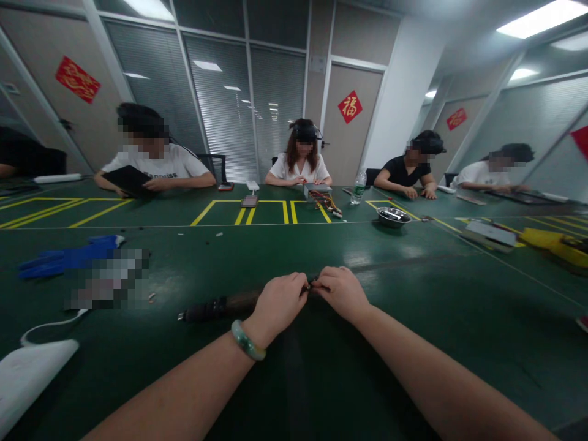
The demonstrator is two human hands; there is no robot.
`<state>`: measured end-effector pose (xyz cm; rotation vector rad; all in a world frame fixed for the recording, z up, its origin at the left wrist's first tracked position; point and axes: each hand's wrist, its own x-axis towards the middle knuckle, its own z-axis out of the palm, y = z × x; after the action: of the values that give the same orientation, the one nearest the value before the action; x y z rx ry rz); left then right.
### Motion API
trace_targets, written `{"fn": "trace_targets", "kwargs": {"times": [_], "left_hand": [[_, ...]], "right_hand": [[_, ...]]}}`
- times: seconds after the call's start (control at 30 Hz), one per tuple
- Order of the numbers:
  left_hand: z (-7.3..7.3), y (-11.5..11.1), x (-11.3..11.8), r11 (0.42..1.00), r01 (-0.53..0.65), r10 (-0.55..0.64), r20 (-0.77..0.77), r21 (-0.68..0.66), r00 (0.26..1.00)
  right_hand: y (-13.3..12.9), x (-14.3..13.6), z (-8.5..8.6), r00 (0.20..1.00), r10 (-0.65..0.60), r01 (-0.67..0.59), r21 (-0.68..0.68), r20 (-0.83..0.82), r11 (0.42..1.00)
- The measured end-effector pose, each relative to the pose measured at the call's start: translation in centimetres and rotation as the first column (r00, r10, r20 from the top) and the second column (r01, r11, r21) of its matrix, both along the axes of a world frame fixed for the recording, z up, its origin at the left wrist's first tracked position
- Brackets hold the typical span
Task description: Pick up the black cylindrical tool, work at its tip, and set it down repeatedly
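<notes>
On the green table (pixel 413 367) lies a long dark cylindrical tool (pixel 239 304) with a ribbed collar and a small metal tip at its left end. My left hand (pixel 282 303) is closed over its right part, thumb and fingers pinched together. My right hand (pixel 342 293) meets it fingertip to fingertip, also in a pinch. A small dark piece shows between the two sets of fingertips, in line with the tool. Whether it belongs to the tool I cannot tell. A green bangle (pixel 248 340) circles my left wrist.
To the left lie blue gloves (pixel 68 257), a blurred-out device (pixel 110 278) and a white power bank-like block (pixel 34 380) with a cable. Farther back are a metal bowl (pixel 393 216), a water bottle (pixel 359 187) and a grey box with wires (pixel 319 191). Several people sit opposite.
</notes>
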<state>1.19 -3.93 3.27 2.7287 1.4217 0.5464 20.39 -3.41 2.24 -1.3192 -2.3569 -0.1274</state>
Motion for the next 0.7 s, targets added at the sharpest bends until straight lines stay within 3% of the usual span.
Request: {"fn": "trace_targets", "kwargs": {"times": [0.17, 0.3, 0.53, 0.7], "left_hand": [[-0.2, 0.2, -0.2, 1.000, 0.005, -0.005, 0.008, 0.013, 1.000], [-0.1, 0.2, -0.2, 1.000, 0.016, -0.017, 0.023, 0.021, 1.000], [-0.1, 0.0, -0.4, 1.000, 0.023, -0.023, 0.010, 0.019, 1.000], [-0.4, -0.1, -0.6, 0.989, 0.085, -0.091, 0.043, 0.119, 0.995]], "right_hand": [[1.3, -0.2, -0.1, 0.993, 0.109, -0.107, -0.046, 0.036, 0.993], [2.0, -0.6, -0.7, 0.994, 0.065, -0.054, -0.118, 0.093, 0.992], [2.1, -1.1, -0.4, 0.973, 0.085, -0.068, -0.085, 0.213, 0.994], [1.4, -1.2, 0.0, 0.965, 0.015, 0.006, -0.077, 0.261, 0.997]]}}
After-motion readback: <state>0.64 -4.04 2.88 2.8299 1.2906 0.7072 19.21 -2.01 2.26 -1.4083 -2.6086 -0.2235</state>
